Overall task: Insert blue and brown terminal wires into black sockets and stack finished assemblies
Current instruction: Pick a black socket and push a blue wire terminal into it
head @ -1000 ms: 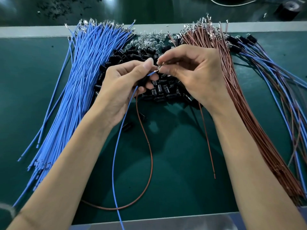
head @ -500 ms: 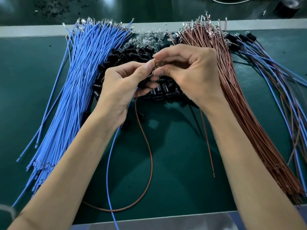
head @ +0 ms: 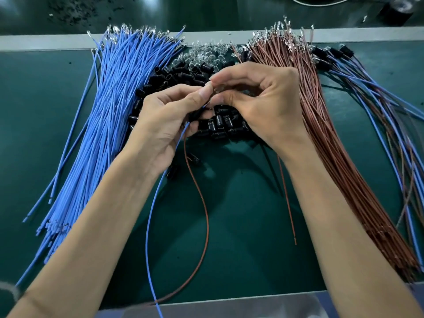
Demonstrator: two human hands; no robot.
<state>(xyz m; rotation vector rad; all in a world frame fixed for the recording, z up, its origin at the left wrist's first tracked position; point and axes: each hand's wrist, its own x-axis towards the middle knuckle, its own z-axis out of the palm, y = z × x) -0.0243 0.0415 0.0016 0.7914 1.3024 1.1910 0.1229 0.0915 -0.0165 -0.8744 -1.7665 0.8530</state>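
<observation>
Head view: left hand [head: 165, 120] gripped blue wire [head: 147, 226]; right hand [head: 263, 104] pinched a shiny bit [head: 215, 88]; green mat [head: 247, 237] showed between forearms to its near edge.

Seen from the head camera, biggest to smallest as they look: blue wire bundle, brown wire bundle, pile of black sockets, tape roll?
1. Blue wire bundle and brown wire bundle: too alike to rank.
2. Pile of black sockets, partly hidden.
3. Tape roll, smallest, though farther off and cut by the edge.

Left of the left hand [head: 165, 125], a blue bundle [head: 110, 115]; right of the right hand [head: 263, 104], a brown bundle [head: 321, 138]; under both, black sockets [head: 220, 128]; below, a blue wire [head: 147, 226], a brown wire [head: 207, 226], green mat [head: 247, 237].
</observation>
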